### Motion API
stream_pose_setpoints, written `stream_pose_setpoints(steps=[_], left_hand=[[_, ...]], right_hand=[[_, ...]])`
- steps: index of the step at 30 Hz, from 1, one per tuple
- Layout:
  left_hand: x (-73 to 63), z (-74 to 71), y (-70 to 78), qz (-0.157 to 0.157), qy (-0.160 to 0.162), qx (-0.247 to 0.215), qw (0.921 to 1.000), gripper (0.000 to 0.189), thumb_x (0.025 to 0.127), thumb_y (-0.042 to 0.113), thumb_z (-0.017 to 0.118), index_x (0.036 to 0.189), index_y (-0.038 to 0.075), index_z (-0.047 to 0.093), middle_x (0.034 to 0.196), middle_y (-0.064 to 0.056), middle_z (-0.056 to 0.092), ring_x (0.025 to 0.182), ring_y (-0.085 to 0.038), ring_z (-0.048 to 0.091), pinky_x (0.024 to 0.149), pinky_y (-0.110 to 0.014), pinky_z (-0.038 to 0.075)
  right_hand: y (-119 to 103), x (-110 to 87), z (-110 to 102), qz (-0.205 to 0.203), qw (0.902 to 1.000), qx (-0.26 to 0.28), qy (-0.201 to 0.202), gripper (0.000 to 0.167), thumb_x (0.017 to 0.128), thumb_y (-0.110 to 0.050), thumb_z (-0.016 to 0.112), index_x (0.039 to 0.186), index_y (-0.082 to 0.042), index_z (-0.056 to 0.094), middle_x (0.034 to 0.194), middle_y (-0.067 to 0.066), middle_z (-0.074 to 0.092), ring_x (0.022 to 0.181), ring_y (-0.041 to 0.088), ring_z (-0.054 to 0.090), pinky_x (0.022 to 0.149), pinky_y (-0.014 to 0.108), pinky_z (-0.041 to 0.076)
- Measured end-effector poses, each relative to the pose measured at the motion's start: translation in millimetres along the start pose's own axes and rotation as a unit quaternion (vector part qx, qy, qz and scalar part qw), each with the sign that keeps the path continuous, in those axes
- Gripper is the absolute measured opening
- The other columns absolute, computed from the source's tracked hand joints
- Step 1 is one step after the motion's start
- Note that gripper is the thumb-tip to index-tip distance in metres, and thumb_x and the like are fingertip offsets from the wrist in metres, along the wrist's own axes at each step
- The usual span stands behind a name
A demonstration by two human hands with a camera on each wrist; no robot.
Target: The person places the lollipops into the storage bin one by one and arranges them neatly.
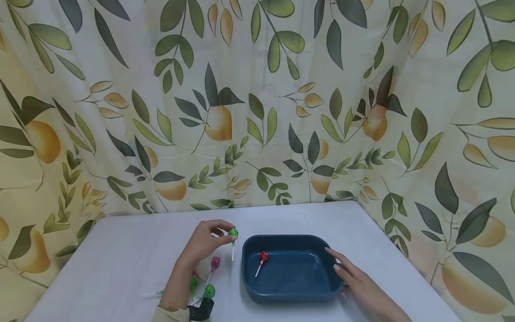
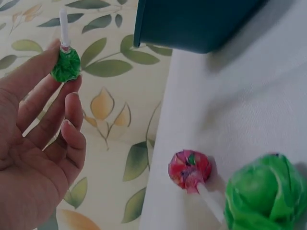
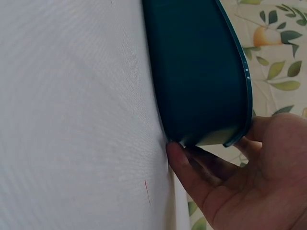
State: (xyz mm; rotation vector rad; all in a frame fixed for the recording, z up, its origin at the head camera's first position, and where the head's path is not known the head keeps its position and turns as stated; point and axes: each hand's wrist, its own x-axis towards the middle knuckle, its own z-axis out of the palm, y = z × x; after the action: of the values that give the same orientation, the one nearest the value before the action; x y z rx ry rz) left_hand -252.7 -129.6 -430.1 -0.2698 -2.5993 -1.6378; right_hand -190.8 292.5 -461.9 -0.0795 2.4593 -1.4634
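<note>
My left hand [image 1: 204, 241] pinches a green-wrapped lollipop [image 1: 233, 232] between thumb and fingertips, left of the blue tray [image 1: 293, 297]. Its white stick points down in the head view. Inside the tray, toward the left, lies a red lollipop [image 1: 263, 256]. My right hand [image 1: 358, 279] touches the tray's right end with extended fingers, some at the rim and one low by the table in the right wrist view. Below my left hand lie a pink lollipop [image 1: 215, 262] and a green lollipop [image 1: 209, 291], with others partly hidden by the forearm.
The white-covered table [image 1: 132, 250] reaches back to a curtain [image 1: 257, 134] printed with leaves and fruit. A white lollipop stick [image 1: 150, 294] pokes out left of my left forearm. A black strap [image 1: 201, 309] circles the left wrist.
</note>
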Motion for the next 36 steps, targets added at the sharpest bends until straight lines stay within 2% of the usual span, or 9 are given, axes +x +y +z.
stream_pose_setpoints(steps=[8,13,20,25,29,36], left_hand=[[6.3,14.6,6.6,0.02,-0.021,-0.001,0.9996,0.026,0.086,0.027,0.087,0.11,0.018,0.079,0.103,0.005,0.073,0.097,-0.021,0.061,0.077,-0.037,0.053],[8.6,24.2,9.9,0.02,-0.028,0.012,0.9993,0.029,0.086,0.029,0.087,0.111,0.018,0.08,0.106,0.006,0.072,0.097,-0.021,0.061,0.077,-0.038,0.051],[9.7,37.6,12.1,0.006,-0.025,0.002,0.9997,0.026,0.086,0.028,0.088,0.109,0.021,0.08,0.104,0.007,0.071,0.099,-0.021,0.06,0.078,-0.039,0.05],[10.2,47.7,11.3,-0.008,-0.017,-0.016,0.9997,0.027,0.083,0.031,0.09,0.107,0.022,0.081,0.104,0.005,0.07,0.097,-0.024,0.054,0.072,-0.037,0.045],[11.9,55.3,10.2,-0.01,-0.014,-0.021,0.9996,0.029,0.08,0.034,0.092,0.104,0.022,0.082,0.101,0.005,0.071,0.094,-0.024,0.052,0.068,-0.037,0.042],[11.5,67.0,9.9,0.0,-0.011,-0.026,0.9996,0.024,0.077,0.029,0.094,0.097,0.02,0.083,0.091,0.006,0.073,0.095,-0.023,0.057,0.074,-0.039,0.045]], right_hand=[[2.1,1.2,1.2,-0.004,1.0,0.001,-0.001,0.055,0.111,-0.042,0.045,0.162,-0.026,0.034,0.168,0.022,0.021,0.144,0.045,0.037,0.102,0.052,0.048],[2.3,0.4,1.2,-0.01,0.9998,0.014,-0.006,0.054,0.112,-0.041,0.044,0.162,-0.027,0.033,0.168,0.021,0.021,0.142,0.043,0.04,0.101,0.05,0.049],[-0.6,-1.5,0.6,-0.01,0.9999,0.006,-0.003,0.055,0.111,-0.043,0.045,0.162,-0.027,0.034,0.166,0.024,0.023,0.141,0.046,0.041,0.099,0.05,0.05],[-2.0,-2.2,0.2,-0.007,1.0,0.006,-0.002,0.056,0.11,-0.045,0.046,0.162,-0.028,0.034,0.166,0.024,0.023,0.143,0.048,0.038,0.1,0.05,0.05],[-1.0,-2.0,-0.1,-0.002,1.0,-0.002,0.001,0.056,0.109,-0.047,0.046,0.162,-0.029,0.034,0.166,0.024,0.023,0.145,0.05,0.033,0.1,0.052,0.05],[1.3,-1.8,-0.5,0.0,0.9999,-0.01,0.003,0.057,0.109,-0.049,0.047,0.161,-0.032,0.034,0.166,0.024,0.022,0.145,0.05,0.031,0.099,0.052,0.05]])
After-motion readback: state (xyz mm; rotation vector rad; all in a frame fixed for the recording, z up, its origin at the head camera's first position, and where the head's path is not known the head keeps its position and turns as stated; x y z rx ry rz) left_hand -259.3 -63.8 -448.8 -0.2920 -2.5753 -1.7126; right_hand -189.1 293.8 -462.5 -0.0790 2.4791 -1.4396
